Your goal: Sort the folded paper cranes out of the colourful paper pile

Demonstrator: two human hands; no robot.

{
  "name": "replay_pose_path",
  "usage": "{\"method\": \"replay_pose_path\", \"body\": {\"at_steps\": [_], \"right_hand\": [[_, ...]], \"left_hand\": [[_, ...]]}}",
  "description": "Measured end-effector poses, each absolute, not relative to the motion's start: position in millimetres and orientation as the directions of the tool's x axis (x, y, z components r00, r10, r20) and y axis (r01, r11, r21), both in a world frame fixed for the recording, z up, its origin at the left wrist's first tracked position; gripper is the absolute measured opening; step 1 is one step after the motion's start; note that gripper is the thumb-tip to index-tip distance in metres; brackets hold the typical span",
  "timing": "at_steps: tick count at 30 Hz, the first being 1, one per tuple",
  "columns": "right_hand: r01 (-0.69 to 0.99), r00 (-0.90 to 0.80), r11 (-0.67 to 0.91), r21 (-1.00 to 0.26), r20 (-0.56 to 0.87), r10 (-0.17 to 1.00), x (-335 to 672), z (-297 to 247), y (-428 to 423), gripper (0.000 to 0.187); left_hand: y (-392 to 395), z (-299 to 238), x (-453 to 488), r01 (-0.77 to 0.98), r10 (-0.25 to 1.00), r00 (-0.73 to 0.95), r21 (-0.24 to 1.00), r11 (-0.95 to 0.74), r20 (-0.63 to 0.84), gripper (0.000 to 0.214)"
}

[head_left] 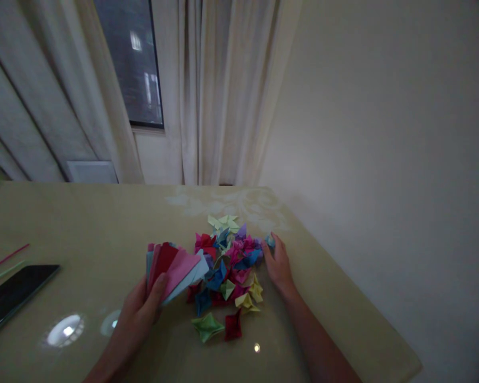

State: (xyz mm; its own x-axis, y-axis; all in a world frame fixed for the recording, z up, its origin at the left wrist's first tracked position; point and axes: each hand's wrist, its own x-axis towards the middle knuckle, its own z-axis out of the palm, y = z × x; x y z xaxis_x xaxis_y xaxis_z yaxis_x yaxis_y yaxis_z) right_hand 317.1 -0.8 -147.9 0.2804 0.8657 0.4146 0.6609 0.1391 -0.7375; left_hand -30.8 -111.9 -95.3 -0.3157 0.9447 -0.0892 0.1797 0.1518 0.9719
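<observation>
My left hand is closed around a fanned stack of coloured paper sheets, with red, pink and pale blue ones showing. The stack is held up at the left side of a pile of folded origami paper pieces in pink, red, blue, purple, green and yellow. At the pile's right edge is my right hand, a small light blue origami piece between its thumb and fingers. Nearest me lie a green origami piece and a dark red origami piece.
A dark phone lies on the glossy table at the left, beside a pink stick and a pale green stick. Beyond the table hang curtains by a window. A wall runs along the right edge.
</observation>
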Motion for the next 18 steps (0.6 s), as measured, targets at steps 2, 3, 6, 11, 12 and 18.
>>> {"method": "replay_pose_path", "body": {"at_steps": [2, 3, 6, 11, 12, 18], "right_hand": [[0.645, 0.267, 0.154, -0.748, 0.41, 0.872, 316.1, -148.6, -1.3, 0.077], [0.639, 0.261, 0.158, -0.753, 0.406, 0.876, 315.3, -149.0, -1.7, 0.077], [0.624, 0.233, 0.182, -0.76, 0.404, 0.885, 312.6, -150.2, -3.4, 0.073], [0.632, 0.202, 0.211, -0.746, 0.421, 0.884, 309.2, -148.7, -6.4, 0.068], [0.634, 0.197, 0.208, -0.745, 0.416, 0.888, 309.0, -147.9, -6.7, 0.069], [0.635, 0.196, 0.192, -0.748, 0.397, 0.897, 307.8, -145.8, -6.9, 0.072]], "left_hand": [[-110.1, -97.8, -31.3, 0.183, 0.945, -0.309, 0.968, 0.17, -0.108, 0.07], [-109.7, -99.2, -31.4, 0.179, 0.945, -0.301, 0.966, 0.186, -0.126, 0.07], [-110.1, -101.2, -31.9, 0.139, 0.938, -0.302, 0.966, 0.217, -0.168, 0.07], [-112.0, -95.1, -34.8, 0.092, 0.919, -0.368, 0.978, 0.188, -0.142, 0.075], [-111.9, -94.2, -35.9, 0.094, 0.916, -0.381, 0.981, 0.171, -0.124, 0.076], [-110.0, -101.1, -41.2, 0.155, 0.9, -0.417, 0.966, 0.207, -0.126, 0.076]]}}
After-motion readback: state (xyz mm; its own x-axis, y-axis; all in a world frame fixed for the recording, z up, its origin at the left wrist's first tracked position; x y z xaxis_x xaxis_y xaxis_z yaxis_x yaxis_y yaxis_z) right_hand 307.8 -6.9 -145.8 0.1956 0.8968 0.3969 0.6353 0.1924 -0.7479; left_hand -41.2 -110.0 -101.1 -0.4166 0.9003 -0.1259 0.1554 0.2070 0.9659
